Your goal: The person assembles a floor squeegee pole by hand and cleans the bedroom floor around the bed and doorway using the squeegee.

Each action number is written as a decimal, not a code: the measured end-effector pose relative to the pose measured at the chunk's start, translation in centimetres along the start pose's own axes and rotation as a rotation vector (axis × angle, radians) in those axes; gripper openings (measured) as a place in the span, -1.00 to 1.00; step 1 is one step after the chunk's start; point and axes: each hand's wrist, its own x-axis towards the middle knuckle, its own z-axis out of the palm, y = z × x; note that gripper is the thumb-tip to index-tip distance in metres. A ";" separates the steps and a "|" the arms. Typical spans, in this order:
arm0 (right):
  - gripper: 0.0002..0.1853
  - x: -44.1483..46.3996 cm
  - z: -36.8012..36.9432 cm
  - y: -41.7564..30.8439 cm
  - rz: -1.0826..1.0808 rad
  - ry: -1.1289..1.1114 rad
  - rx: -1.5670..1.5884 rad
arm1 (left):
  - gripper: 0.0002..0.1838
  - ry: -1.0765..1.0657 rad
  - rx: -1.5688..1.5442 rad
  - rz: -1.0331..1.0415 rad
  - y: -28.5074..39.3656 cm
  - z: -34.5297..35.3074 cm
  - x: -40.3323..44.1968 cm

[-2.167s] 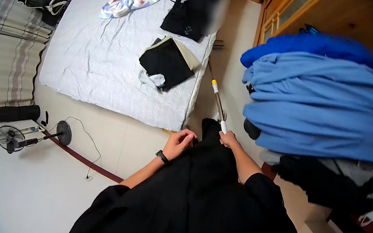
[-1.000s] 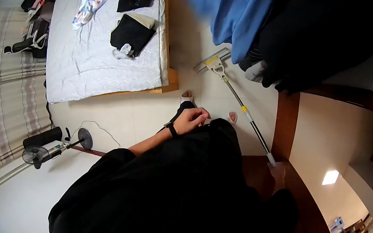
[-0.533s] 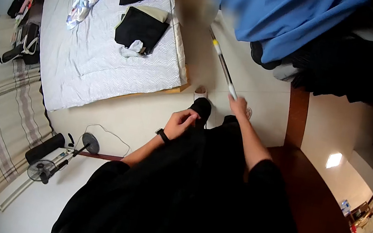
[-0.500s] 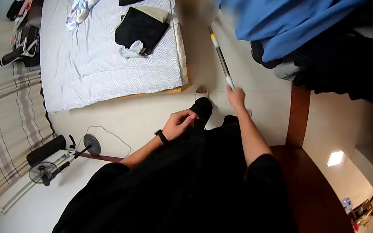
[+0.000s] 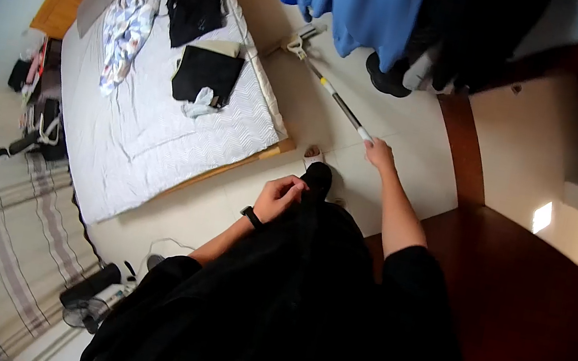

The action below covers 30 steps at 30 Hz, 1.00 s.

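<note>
My right hand (image 5: pixel 379 153) is closed around the white end of a mop (image 5: pixel 343 105). The mop's pole, dark and silver with a yellow band, slants up and left to its head on the pale floor, between the bed and the hanging clothes. My left hand (image 5: pixel 280 198), with a black watch on the wrist, rests in front of my dark clothing with its fingers curled together. Whether anything is inside it does not show. One foot in a light slipper (image 5: pixel 314 156) stands on the floor between my hands.
A bed (image 5: pixel 151 134) at the left bears folded black clothes (image 5: pixel 207 75) and a patterned cloth (image 5: pixel 125 38). Blue garments (image 5: pixel 374 11) hang at the top. A fan (image 5: pixel 86 312) stands at lower left, near striped curtains (image 5: pixel 1 209). Dark red-brown wood (image 5: pixel 512 310) lies at right.
The view has turned and shifted, and the mop head now shows beyond the bed's edge. My right hand keeps its hold on the handle. My left hand stays curled by my body.
</note>
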 end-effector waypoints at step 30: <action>-0.80 -41.5 -3.1 -3.9 0.198 0.760 0.380 | -0.78 -0.820 0.466 0.198 -8.2 6.9 5.4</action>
